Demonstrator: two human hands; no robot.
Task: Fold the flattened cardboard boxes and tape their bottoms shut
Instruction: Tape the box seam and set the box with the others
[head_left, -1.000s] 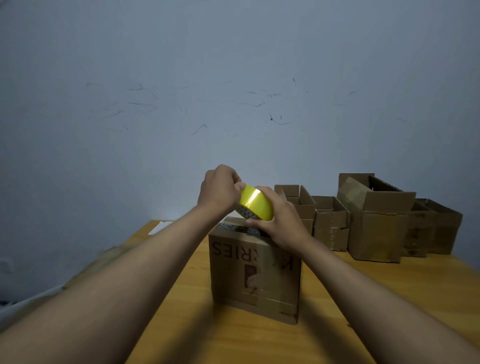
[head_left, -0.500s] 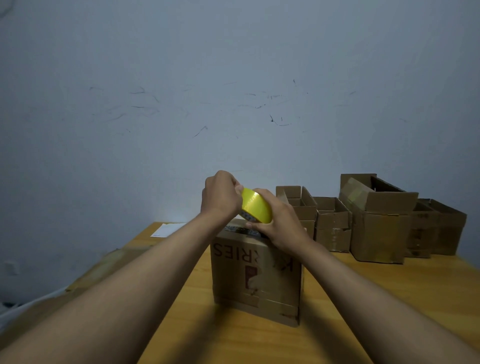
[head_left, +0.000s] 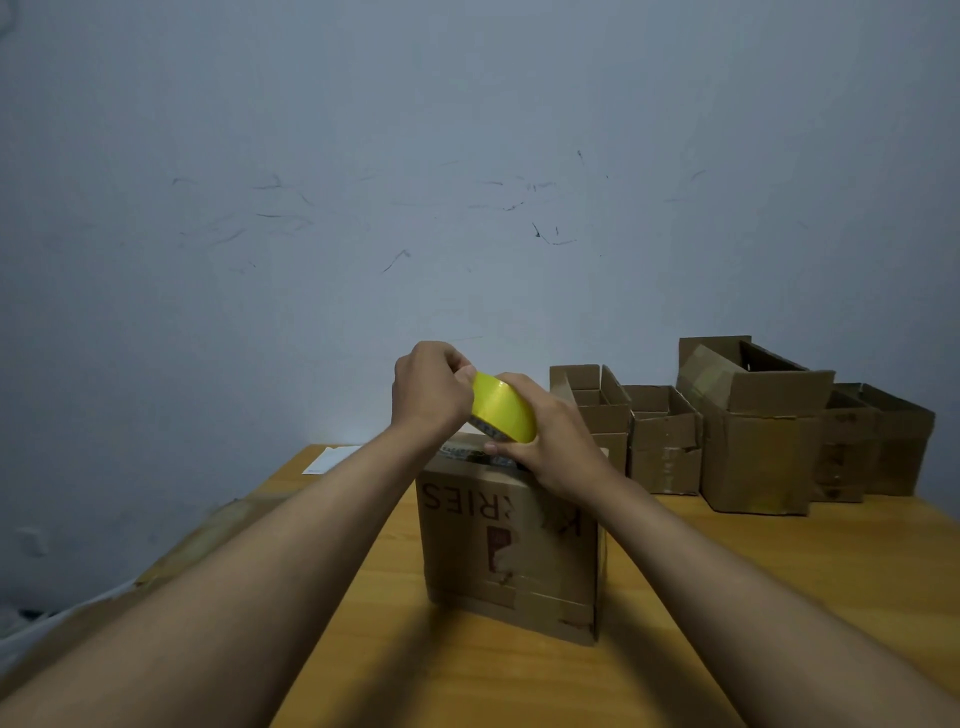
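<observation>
One upside-down box (head_left: 509, 545) mid-table; right hand (head_left: 550, 441) grips the one yellow tape roll (head_left: 501, 408) above it, left hand (head_left: 428, 387) pinches the roll's edge. Five folded boxes (head_left: 753, 441) behind.

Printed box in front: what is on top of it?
Above the printed box the right hand holds a yellow tape roll; the left hand pinches at its edge. The hands hide most of the top.

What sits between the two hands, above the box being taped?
A yellow tape roll, gripped by the right hand and pinched at its edge by the left hand, over the box; head view.
</observation>
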